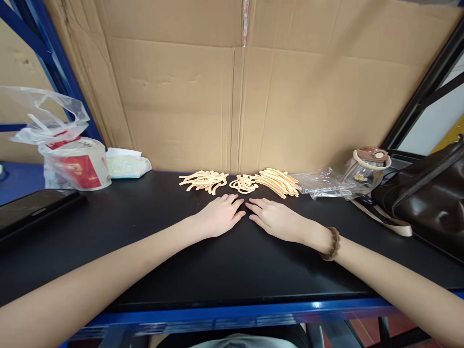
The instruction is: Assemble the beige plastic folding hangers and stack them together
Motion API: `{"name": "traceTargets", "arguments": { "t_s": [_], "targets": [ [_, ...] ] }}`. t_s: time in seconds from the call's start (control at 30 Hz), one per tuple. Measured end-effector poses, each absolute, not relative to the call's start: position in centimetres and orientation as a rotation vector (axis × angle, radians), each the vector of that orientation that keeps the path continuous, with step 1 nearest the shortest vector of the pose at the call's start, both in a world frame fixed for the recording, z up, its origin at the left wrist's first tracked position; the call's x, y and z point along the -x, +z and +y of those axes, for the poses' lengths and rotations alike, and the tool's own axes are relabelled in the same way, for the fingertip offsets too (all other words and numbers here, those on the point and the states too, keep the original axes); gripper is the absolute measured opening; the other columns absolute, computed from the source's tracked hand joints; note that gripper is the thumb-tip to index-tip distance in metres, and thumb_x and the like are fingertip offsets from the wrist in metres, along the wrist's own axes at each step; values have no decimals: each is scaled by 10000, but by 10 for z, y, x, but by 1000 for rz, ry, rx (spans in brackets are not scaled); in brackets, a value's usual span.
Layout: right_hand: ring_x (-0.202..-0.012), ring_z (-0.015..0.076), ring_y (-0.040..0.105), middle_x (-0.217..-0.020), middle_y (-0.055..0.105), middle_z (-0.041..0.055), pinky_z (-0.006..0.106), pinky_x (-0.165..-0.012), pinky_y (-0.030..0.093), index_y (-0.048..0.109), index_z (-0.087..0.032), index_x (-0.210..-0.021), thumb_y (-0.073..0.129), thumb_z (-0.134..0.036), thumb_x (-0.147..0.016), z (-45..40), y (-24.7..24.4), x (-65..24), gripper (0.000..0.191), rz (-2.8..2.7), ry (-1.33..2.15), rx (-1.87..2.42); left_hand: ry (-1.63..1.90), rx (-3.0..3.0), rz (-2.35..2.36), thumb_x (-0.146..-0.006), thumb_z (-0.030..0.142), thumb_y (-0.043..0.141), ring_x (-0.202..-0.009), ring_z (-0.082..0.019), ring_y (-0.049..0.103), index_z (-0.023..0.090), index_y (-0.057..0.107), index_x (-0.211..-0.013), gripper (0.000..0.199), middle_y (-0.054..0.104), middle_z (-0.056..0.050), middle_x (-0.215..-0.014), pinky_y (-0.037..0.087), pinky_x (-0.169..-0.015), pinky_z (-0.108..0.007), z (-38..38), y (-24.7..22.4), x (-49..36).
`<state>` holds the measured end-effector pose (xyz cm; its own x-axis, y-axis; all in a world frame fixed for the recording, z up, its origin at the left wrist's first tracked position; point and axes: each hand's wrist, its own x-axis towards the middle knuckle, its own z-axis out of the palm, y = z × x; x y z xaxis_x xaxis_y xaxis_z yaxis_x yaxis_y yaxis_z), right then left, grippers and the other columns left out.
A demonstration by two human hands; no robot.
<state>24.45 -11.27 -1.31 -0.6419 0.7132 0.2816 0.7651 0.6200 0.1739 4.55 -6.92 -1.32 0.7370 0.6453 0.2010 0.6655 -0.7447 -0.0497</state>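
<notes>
Both hands rest palm down on the black tabletop (232, 270), fingertips pointing toward each other with a small gap between. My left hand (221, 215) has its fingers stretched out and holds nothing. My right hand (273, 220), with a brown band on its wrist, also lies flat with fingers extended. Just beyond the hands are three groups of pale, cream-coloured strips: a loose pile (205, 181) at left, a small curled cluster (244, 183) in the middle, and a stack of straighter, aligned pieces (278, 182) at right. Neither hand visibly touches them.
At left stand a bagged tub (78, 164), a soft white-and-green packet (127, 163) and a dark phone-like device (36, 208). To the right are crumpled clear plastic (322, 183), a lidded bottle with a strap (368, 169) and a dark brown bag (427, 193). Cardboard (174, 96) walls the back.
</notes>
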Motion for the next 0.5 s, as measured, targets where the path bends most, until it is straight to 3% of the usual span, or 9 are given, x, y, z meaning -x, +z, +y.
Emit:
{"name": "traceTargets", "arguments": {
  "t_s": [0.5],
  "targets": [
    [-1207, 303, 537, -1307, 570, 183, 440, -976, 473, 518, -45, -1310, 306, -285, -996, -114, -12, -244, 448, -2686, -456, 1246, -168, 2783, -1081, -992, 350, 285, -1244, -303, 474, 62, 444, -1383, 510, 491, -180, -1383, 361, -1029, -401, -72, -10, -47]
  ]
}}
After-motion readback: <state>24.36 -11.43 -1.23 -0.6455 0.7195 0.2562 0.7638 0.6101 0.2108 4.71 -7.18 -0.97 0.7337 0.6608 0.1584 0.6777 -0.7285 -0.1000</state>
